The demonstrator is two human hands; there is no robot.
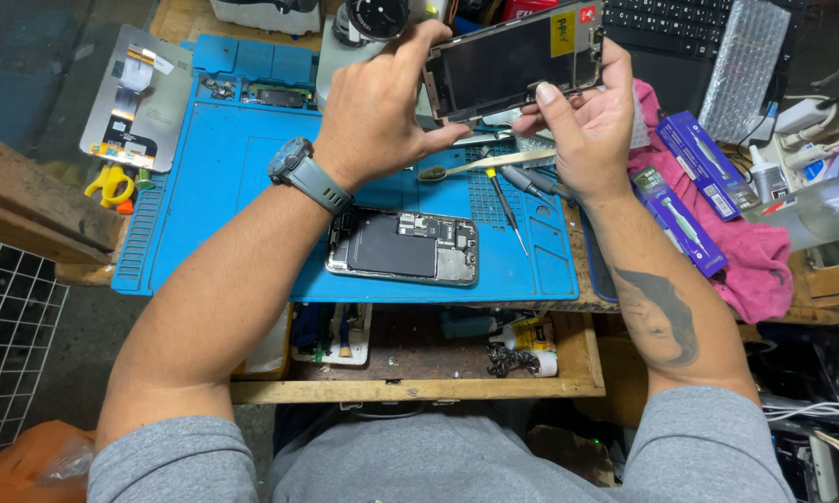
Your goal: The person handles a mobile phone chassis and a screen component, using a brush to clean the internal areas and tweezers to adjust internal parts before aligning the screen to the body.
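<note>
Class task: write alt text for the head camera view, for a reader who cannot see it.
Both hands, left hand and right hand, hold a detached phone screen above a blue repair mat. An opened phone body lies on the mat, beside a toothbrush and a screwdriver.

bare blue mat [243, 186] lies open left of the opened phone [403, 247]; toothbrush [485, 164] and screwdrivers [513, 196] crowd the right, boxes [690, 186] and pink cloth [764, 261] beyond.

Grey short sleeves [177, 456]; grey wristwatch [300, 173]; dark forearm tattoo [663, 315]
</note>
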